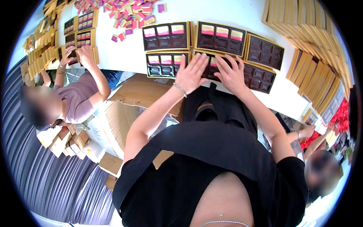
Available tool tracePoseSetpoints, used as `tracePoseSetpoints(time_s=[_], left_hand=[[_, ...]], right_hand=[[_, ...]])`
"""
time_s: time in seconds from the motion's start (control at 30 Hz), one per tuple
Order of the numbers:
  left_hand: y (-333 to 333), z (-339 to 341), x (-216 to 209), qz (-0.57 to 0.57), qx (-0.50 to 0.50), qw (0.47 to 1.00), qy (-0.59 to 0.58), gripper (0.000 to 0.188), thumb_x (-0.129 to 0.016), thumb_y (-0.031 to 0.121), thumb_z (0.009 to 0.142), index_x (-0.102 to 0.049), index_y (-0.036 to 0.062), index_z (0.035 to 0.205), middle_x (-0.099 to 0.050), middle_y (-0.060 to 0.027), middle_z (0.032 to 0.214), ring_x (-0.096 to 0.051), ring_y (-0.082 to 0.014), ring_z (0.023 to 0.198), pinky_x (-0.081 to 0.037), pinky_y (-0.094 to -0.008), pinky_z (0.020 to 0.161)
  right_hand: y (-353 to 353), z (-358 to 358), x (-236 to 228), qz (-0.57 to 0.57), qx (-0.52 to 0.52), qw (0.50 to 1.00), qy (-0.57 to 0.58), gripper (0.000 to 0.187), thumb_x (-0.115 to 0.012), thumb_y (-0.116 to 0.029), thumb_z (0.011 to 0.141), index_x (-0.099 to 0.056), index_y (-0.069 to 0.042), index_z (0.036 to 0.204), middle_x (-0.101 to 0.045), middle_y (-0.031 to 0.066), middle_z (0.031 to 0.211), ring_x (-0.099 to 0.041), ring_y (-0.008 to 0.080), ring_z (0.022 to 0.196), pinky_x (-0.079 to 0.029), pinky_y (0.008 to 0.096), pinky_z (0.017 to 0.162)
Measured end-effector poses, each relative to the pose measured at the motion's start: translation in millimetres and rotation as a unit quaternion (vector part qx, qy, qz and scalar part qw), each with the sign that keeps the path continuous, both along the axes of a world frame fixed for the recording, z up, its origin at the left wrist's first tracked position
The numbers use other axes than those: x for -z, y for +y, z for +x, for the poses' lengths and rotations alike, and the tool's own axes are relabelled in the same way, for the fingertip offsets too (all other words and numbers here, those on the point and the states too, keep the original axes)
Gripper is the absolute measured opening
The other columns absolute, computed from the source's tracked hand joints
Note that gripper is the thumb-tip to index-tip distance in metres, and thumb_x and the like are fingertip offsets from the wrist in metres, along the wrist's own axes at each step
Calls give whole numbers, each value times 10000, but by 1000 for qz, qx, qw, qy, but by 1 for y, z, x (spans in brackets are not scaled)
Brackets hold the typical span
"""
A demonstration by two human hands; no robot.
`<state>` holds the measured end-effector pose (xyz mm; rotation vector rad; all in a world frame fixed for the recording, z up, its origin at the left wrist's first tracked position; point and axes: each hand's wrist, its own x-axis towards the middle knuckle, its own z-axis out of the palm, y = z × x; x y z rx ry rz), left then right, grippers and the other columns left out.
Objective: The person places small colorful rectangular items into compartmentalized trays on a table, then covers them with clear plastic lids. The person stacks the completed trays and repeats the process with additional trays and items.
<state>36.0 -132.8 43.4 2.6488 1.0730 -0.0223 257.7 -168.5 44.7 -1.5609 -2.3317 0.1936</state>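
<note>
at the left end of the table (242,11), a co-worker (79,94) bends over part-filled trays (86,19). farther along, toward the far edge, pink and purple pieces (134,14) lie in a loose pile.

left of centre stand the far left tray (165,41) and, in front of it, the near left tray (160,70), each with three pieces along its far row and bare wells along its near row. the left hand (191,72) reaches over the table's near edge to the near middle tray (211,70), fingers straight, thumb apart. the right hand (232,76) meets it there, fingers spread and slightly bent; whether either pinches a piece cannot be told. one pink piece shows between them.

the step in hand appears to be seating pieces in that tray's far row; the next move likely calls for light, level fingertips. behind it, the far middle tray (221,42) has three pieces in place.

to the right, the far right tray (264,52) and near right tray (261,78) show only bare wells. trays stand tightly packed; open room lies toward the far edge and before the gold boxes (314,77) at the right end.
</note>
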Motion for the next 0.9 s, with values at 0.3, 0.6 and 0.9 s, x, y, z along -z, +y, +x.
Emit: tracePoseSetpoints(time_s=[0.3, 0.6, 0.9], left_hand=[[184, -35, -26, -33, -269, 962, -19, 504, -616, 225, 880, -499, 79, 1348, -565, -125, 1315, -521, -256, 1244, -366, -556, 1046], [310, -25, 45, 116, -256, 959, -28, 576, -790, 278, 748, -602, 191, 1286, -522, -96, 1347, -462, -351, 1238, -447, -426, 1019], [294, -42, 51, -7, -220, 950, -221, 576, -828, 215, 677, -623, 99, 1203, -564, -107, 1204, -541, -312, 1145, -480, -402, 968]], right_hand=[[196, 0, 1, 25, -36, 988, 151, 331, -652, -74, 833, -639, -48, 1162, -645, 118, 1072, -614, 322, 975, -513, 407, 833], [337, -70, 88, 113, -12, 991, 66, 401, -633, -27, 803, -630, -104, 1196, -440, 64, 1456, -467, 279, 1287, -491, 378, 987], [315, -46, 67, 58, -7, 995, 82, 421, -647, -58, 832, -606, -125, 1246, -537, 73, 1370, -529, 298, 1210, -437, 445, 1012]])
